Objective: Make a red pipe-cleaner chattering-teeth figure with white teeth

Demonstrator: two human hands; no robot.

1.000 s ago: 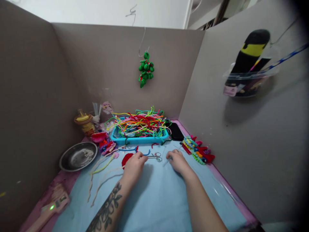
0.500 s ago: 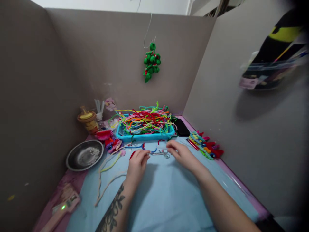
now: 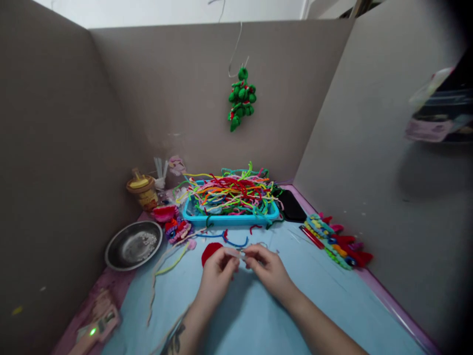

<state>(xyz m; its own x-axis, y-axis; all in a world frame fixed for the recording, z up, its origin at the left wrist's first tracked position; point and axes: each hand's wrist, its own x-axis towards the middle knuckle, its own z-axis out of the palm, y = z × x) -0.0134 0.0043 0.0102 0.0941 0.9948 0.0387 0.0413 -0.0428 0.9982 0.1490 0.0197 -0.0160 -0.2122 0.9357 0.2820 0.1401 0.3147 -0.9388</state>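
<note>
Crosswise, whitish strip (image 3: 233, 253) dips slightly rightward, left fingers (image 3: 231, 267) and right fingers (image 3: 258, 252) pinching it.

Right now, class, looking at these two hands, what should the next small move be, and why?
Probably the left hand should hold the pale strip steady while the right hand adjusts its fingertips: the left pinches the strip, which points toward the right fingertips, but whether they grip it firmly is too small to tell.

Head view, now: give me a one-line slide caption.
Left hand and right hand meet at a small pale strip above a light-blue surface, facing a blue tray heaped with colourful strands.
</note>
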